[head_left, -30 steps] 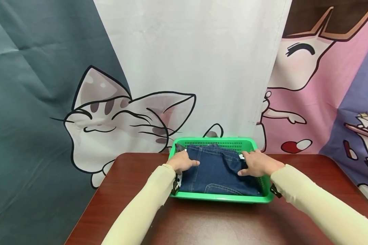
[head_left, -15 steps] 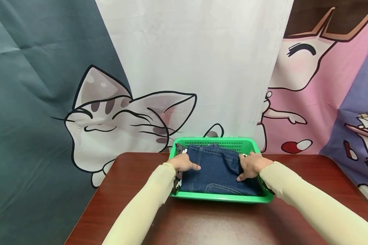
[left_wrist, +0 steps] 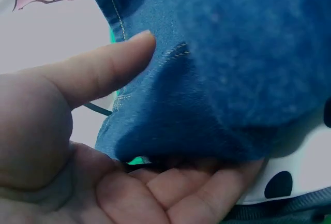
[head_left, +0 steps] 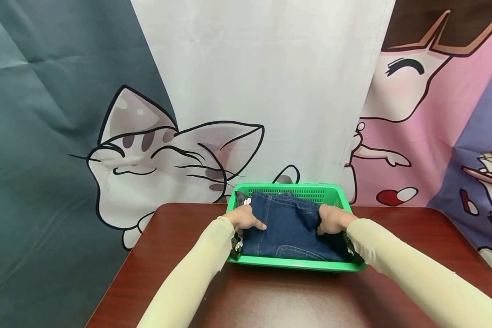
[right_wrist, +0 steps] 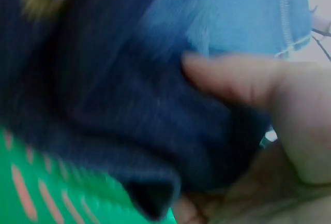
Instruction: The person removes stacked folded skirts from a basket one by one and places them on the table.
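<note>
Folded dark blue jeans (head_left: 291, 232) with pale stitching lie in a green plastic basket (head_left: 295, 263). At their left edge my left hand (head_left: 243, 217) grips the denim. The left wrist view has its thumb (left_wrist: 114, 66) over the cloth and the curled fingers (left_wrist: 176, 193) underneath. My right hand (head_left: 331, 218) holds the right side of the jeans, where the cloth bunches up. In the blurred right wrist view, its thumb (right_wrist: 232, 76) presses on top and the fingers go under, partly hidden.
Black-and-white patterned material (head_left: 236, 246) shows at the basket's left side, with a grey piece (head_left: 241, 197) behind it. The basket stands on a reddish-brown table (head_left: 287, 296). A cartoon-printed curtain (head_left: 303, 91) hangs close behind the table.
My right hand has moved slightly left and inward, and its fingers have gone under the denim, lifting the right side a little. The left hand stays nearly in place.
</note>
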{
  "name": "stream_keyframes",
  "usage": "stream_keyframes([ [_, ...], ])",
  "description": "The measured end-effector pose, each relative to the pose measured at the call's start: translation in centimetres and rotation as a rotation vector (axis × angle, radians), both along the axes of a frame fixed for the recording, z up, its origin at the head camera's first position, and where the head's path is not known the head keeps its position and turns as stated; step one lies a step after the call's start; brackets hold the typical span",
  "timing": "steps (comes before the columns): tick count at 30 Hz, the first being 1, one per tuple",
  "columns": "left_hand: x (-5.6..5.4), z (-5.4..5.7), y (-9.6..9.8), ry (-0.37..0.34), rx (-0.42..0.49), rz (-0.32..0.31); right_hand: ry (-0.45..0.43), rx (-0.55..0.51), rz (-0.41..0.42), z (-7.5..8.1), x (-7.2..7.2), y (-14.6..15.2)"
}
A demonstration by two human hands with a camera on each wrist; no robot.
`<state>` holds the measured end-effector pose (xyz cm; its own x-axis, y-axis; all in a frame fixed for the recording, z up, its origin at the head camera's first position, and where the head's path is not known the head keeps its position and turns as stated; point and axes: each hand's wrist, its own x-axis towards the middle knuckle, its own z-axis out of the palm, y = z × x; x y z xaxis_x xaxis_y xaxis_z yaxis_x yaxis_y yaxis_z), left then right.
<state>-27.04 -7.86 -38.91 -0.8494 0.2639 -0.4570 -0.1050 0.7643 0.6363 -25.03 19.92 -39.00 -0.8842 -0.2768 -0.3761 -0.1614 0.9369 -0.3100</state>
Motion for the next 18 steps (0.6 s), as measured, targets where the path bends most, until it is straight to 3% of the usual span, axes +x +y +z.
stream_keyframes([
  [6,-0.1,0.0,-0.3,0.011,0.014,-0.033,-0.012,-0.263,-0.224,0.3,0.0,0.1],
  [10,0.1,0.2,-0.4,-0.019,0.056,-0.004,-0.032,-0.429,-0.359,0.4,0.6,0.5],
  [15,0.2,0.2,-0.6,-0.037,0.099,0.023,-0.206,-0.723,-0.513,0.5,1.5,1.3],
  [18,0.3,0.1,-0.7,-0.030,0.098,0.024,-0.302,-0.815,-0.528,0.4,1.8,1.7],
])
